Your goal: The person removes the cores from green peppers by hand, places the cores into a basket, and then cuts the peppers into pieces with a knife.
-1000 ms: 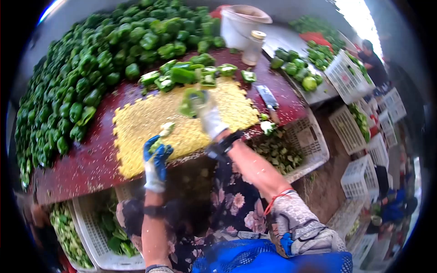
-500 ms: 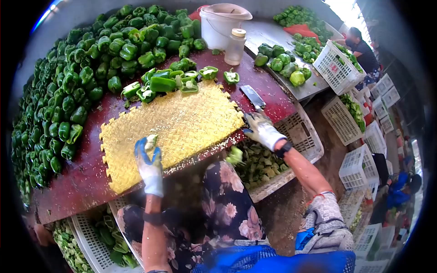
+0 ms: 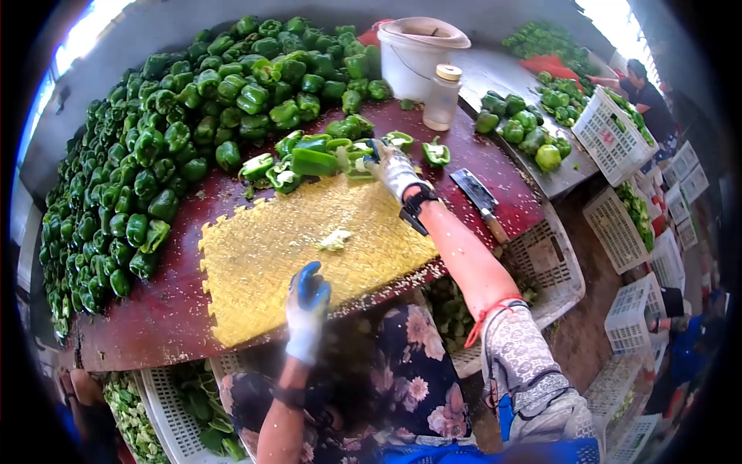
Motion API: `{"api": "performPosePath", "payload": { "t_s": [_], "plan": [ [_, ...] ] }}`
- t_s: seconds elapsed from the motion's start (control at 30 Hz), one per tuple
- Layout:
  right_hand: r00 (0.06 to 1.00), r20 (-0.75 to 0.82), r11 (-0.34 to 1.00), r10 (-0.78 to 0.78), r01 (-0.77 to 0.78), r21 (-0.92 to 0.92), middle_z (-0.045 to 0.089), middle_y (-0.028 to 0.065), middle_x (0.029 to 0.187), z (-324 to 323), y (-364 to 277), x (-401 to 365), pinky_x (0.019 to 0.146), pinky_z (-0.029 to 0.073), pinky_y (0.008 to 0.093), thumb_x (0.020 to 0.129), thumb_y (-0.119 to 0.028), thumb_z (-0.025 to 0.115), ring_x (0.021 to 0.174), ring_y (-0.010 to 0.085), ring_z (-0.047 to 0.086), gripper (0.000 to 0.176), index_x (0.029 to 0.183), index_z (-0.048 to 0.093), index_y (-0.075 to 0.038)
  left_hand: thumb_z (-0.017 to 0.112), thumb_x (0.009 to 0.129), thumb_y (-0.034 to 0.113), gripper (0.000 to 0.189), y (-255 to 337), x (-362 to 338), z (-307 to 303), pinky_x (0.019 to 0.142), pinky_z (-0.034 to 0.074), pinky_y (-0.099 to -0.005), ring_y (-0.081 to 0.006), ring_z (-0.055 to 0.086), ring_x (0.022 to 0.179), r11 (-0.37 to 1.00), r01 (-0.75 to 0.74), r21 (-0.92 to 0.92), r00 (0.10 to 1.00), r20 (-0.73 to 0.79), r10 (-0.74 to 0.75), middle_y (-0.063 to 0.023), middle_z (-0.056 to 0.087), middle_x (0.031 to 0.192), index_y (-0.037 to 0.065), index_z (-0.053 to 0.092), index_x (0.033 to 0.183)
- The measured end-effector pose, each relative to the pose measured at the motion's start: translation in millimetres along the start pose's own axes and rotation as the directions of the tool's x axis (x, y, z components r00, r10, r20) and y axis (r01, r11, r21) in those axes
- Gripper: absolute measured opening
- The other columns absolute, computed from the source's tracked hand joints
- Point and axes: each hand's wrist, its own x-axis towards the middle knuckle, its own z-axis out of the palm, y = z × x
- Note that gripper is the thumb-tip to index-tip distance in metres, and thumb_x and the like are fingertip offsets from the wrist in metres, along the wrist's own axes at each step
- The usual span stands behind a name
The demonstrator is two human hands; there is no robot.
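Note:
My right hand (image 3: 394,168), in a white glove with dark fingertips, reaches over the far edge of a yellow textured mat (image 3: 270,255). Its fingers are closed on a cut green pepper half (image 3: 359,165) among several cut peppers (image 3: 314,161), partly hiding it. My left hand (image 3: 309,303), gloved with blue fingertips, hovers at the mat's near edge, fingers apart and holding nothing. A pale pepper core (image 3: 335,240) lies on the mat beyond it. To the right, a cleaver (image 3: 475,192) rests on the red tabletop (image 3: 158,301), its wooden handle towards the near edge.
A big heap of whole green peppers (image 3: 147,147) covers the table's left and back. A white bucket (image 3: 410,66) and a plastic jar (image 3: 442,98) stand behind the mat. Below the edge is a crate (image 3: 568,267) of scraps. Another person (image 3: 649,97) works at the far right.
My right hand has moved from beside the cleaver's handle to the cut peppers. My left hand has let go of the core, now on the mat. The falling green piece is out of sight.

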Motion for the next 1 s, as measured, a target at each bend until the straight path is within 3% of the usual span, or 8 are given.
{"api": "performPosePath", "payload": {
  "t_s": [0.07,0.2,0.23,0.4,0.67,0.73,0.83,1.0],
  "plan": [
    [0.998,-0.045,0.992,-0.045,0.04,-0.117,0.061,0.0235,0.122,24.7,-1.1,12.4,0.097,0.046,0.0417,0.083,-0.03,0.069,0.113,0.0361,0.059,0.057,0.132,0.053,-0.008,0.068,0.088,0.007,0.041,1.0,2.2,-5.3,0.076,0.048,-0.0226,-0.0094,0.06,0.09,0.997,-0.067,-0.034,0.996,-0.059,0.065,-0.0049,0.062,0.113,0.001,0.056,0.127],
    [0.872,0.451,0.982,0.191,-0.175,-0.077,0.054,0.0201,0.134,8.2,-55.7,-12.9,0.108,0.043,0.0387,0.091,-0.028,0.064,0.12,0.0322,0.056,0.059,0.142,0.042,-0.007,0.065,0.09,0.008,0.04,-7.2,1.3,-10.6,0.077,0.05,-0.025,-0.0123,0.061,0.09,0.991,-0.089,-0.098,0.993,-0.091,0.08,-0.0051,0.062,0.111,0.001,0.054,0.129],
    [0.902,0.427,0.855,0.06,-0.267,0.444,0.055,0.0207,0.129,56.9,-15.8,-14.0,0.102,0.049,0.0379,0.093,-0.034,0.061,0.112,0.0332,0.059,0.064,0.146,0.036,-0.008,0.064,0.092,0.009,0.039,-4.1,1.0,-8.8,0.077,0.051,-0.0259,-0.0135,0.062,0.089,0.974,-0.01,-0.226,0.997,-0.082,-0.009,-0.0055,0.062,0.113,0.001,0.054,0.129],
    [0.887,0.462,0.684,0.006,-0.341,0.645,0.06,0.0187,0.119,49.0,-81.2,-117.6,0.089,0.053,0.0399,0.094,-0.032,0.061,0.106,0.029,0.061,0.058,0.141,0.042,-0.004,0.055,0.099,0.027,0.04,9.8,-4.4,-13.9,0.066,0.056,-0.0339,-0.0204,0.067,0.072,0.857,0.118,-0.502,0.987,-0.035,-0.157,-0.0113,0.062,0.116,0.008,0.049,0.134],
    [0.877,0.011,0.815,-0.48,0.441,0.376,0.062,0.0183,0.114,42.0,-147.3,-212.4,0.093,0.049,0.0384,0.084,-0.008,0.068,0.109,0.0316,0.06,0.049,0.13,0.051,-0.005,0.046,0.102,0.039,0.032,8.9,-15.9,-42.3,0.054,0.051,-0.0275,-0.015,0.06,0.06,0.634,0.137,-0.761,0.987,0.055,-0.148,-0.0033,0.066,0.092,0.013,0.06,0.114],
    [0.854,0.205,0.773,-0.478,0.298,0.56,0.061,0.0158,0.117,31.3,-156.1,-205.5,0.084,0.053,0.0368,0.084,-0.011,0.071,0.102,0.0274,0.063,0.057,0.135,0.046,-0.006,0.06,0.095,0.029,0.025,16.3,-20.0,-48.4,0.065,0.052,-0.0281,-0.0134,0.062,0.081,0.736,-0.057,-0.675,0.992,0.045,0.118,-0.0016,0.066,0.098,0.01,0.061,0.111],
    [0.785,-0.002,0.599,-0.62,0.474,0.645,0.063,0.0139,0.111,11.2,-179.6,-205.3,0.08,0.054,0.0352,0.085,-0.012,0.071,0.098,0.0245,0.065,0.052,0.132,0.05,-0.007,0.059,0.095,0.023,0.019,30.8,-28.0,-53.0,0.067,0.051,-0.0273,-0.0133,0.062,0.08,0.711,-0.005,-0.703,1.0,0.004,0.011,-0.0016,0.065,0.096,0.01,0.061,0.109],
    [0.739,0.138,0.74,-0.659,0.604,0.298,0.063,0.0162,0.105,15.6,-185.6,-213.0,0.076,0.053,0.0392,0.083,-0.016,0.073,0.09,0.0308,0.065,0.048,0.127,0.053,-0.008,0.052,0.097,0.023,0.013,-11.5,-14.1,-55.7,0.053,0.038,-0.0268,-0.0074,0.05,0.064,0.503,0.198,-0.841,0.966,0.253,0.043,0.0054,0.053,0.075,0.016,0.06,0.105]
  ]
}}
